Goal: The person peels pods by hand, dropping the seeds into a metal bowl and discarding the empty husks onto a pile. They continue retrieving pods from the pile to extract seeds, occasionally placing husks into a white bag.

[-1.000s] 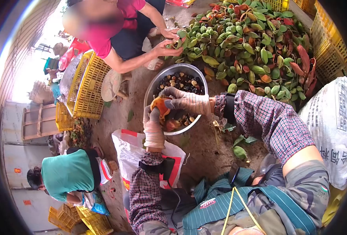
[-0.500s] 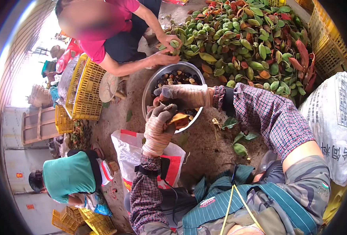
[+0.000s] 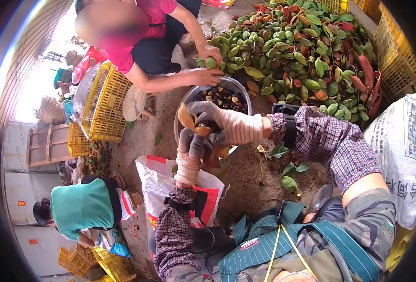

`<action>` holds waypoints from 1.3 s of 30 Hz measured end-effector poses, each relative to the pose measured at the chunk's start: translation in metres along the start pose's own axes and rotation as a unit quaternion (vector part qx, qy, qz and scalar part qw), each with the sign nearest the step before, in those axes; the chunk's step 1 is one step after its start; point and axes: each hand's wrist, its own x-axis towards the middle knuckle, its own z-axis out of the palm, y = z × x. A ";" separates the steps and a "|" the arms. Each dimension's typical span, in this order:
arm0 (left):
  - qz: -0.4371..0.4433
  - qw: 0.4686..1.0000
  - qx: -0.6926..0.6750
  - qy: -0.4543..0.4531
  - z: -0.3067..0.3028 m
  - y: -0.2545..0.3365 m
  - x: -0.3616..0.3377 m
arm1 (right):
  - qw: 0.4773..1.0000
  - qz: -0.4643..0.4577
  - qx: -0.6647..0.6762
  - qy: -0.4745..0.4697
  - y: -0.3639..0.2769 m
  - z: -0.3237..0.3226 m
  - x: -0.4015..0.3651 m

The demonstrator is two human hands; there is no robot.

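Both of my hands wear pale knitted gloves with dark grey fingers, close together over the near part of a metal basin [image 3: 249, 101]. My right hand [image 3: 224, 123] comes in from the right, its fingers closed on a split seed pod [image 3: 186, 117] whose tan, curled husk stands up at the fingertips. From below, my left hand [image 3: 189, 157] pinches the same pod's lower part. Dark seeds with some brown ones [image 3: 219, 97] lie in the basin behind my hands. More orange-brown husk shows just under my left fingers.
Across the basin a crouching person in pink [image 3: 144, 28] holds a green pod [image 3: 211, 62]. A big heap of green and red pods [image 3: 302, 56] lies beyond. A white-and-red sack [image 3: 154, 181] is at left, a full white sack [image 3: 398, 155] at right. Yellow crates [image 3: 107, 105] and another person [image 3: 83, 207] are farther left.
My hands have drawn closer together, and the split pod now shows between the fingers. The person opposite has shifted their hands slightly around a pod. The view has moved a little.
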 end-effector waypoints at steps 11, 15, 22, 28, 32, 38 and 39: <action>0.037 0.999 0.029 -0.022 0.003 -0.022 -0.009 | 0.952 0.203 0.215 -0.082 0.000 -0.015 0.009; 0.101 0.993 -0.045 -0.032 0.012 -0.031 0.000 | 0.944 0.244 0.217 -0.051 -0.021 -0.010 0.009; 0.089 0.996 0.018 -0.008 0.026 -0.001 -0.014 | 0.945 0.237 0.224 -0.032 -0.040 -0.007 0.012; 0.027 0.998 -0.048 0.018 0.029 -0.005 -0.006 | 0.966 0.229 0.114 -0.030 -0.018 0.004 0.020; 0.042 0.995 -0.074 0.051 0.029 -0.012 0.003 | 0.978 0.193 0.077 0.025 -0.019 0.010 0.016; -0.052 0.982 -0.174 0.046 0.012 -0.025 0.007 | 0.932 0.200 0.293 0.074 -0.003 0.027 0.003; -0.067 0.979 -0.190 0.030 0.011 -0.024 0.009 | 0.947 0.193 0.252 0.056 -0.005 0.024 0.001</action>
